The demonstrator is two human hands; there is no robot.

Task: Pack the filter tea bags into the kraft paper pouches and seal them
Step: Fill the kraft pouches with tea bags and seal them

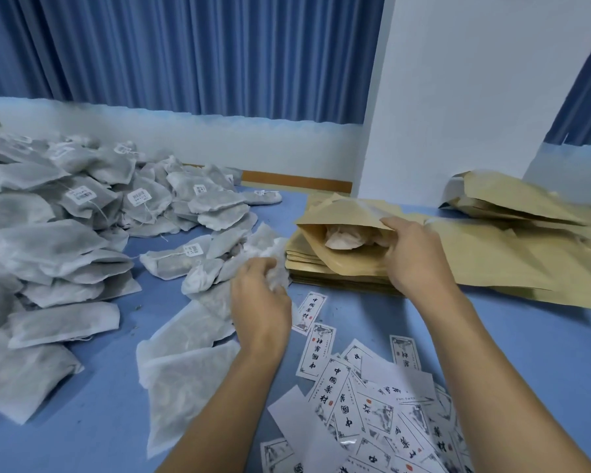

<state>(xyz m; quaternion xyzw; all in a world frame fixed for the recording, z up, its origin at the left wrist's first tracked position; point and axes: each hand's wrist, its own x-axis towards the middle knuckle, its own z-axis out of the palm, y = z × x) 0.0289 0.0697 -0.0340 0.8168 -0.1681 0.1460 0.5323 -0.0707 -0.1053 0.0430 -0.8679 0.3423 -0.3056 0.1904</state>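
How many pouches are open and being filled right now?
1. The open pouch lies on the flat pouch stack, centre right, its mouth gripped by the right hand, a tea bag inside. Other pouches farther right lie untouched; some may be hidden.

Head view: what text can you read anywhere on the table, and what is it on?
"中国药材": large black characters, as best I can read them, on the labels near the right forearm. The small print beside them is too small to read.
Tags on the tea bags: print blurred, unreadable.
Pouches: no text visible.
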